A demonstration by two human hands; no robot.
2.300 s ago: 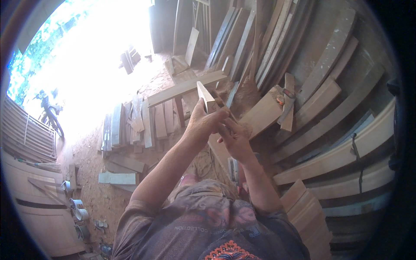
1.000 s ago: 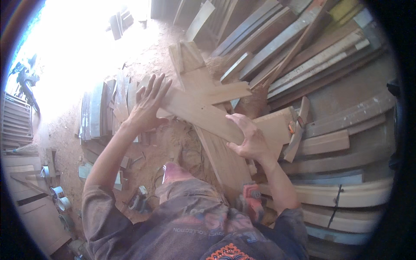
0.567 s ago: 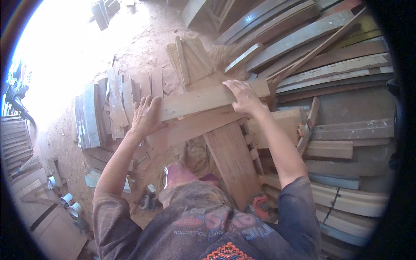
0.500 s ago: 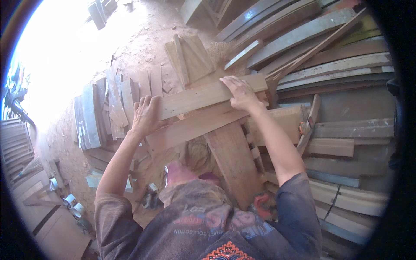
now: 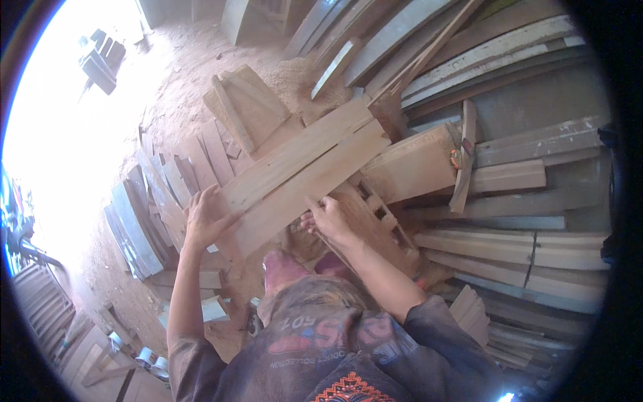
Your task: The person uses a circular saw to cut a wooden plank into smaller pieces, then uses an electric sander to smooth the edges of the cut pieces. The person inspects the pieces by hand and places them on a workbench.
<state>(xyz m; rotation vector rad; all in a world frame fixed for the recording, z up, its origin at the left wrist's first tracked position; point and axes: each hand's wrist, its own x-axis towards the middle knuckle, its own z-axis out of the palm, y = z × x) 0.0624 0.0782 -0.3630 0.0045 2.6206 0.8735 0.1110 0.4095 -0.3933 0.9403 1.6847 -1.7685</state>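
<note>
Two long pale wooden boards lie side by side in front of me, a narrow dark gap between them. The far board [image 5: 295, 153] runs slantwise from lower left to upper right, and the near board [image 5: 311, 179] lies along it. At their left end, my left hand [image 5: 206, 218] is closed around the ends, fingers by the far board and thumb towards the near one. My right hand [image 5: 328, 218] has its fingers curled at the near board's front edge, thumb up against the wood. The fingertips under that edge are partly hidden.
A darker plank [image 5: 368, 218] lies beneath the boards, beside a thick wood block [image 5: 415, 164]. Stacked planks [image 5: 495, 248] fill the right side. Offcuts [image 5: 134, 224] lie on the dusty floor at left. An orange tape measure [image 5: 456, 159] sits by a wooden strip.
My right hand has left the far board's right end and come down to the near board's front edge. The boards now lie closer together. My view has shifted.
</note>
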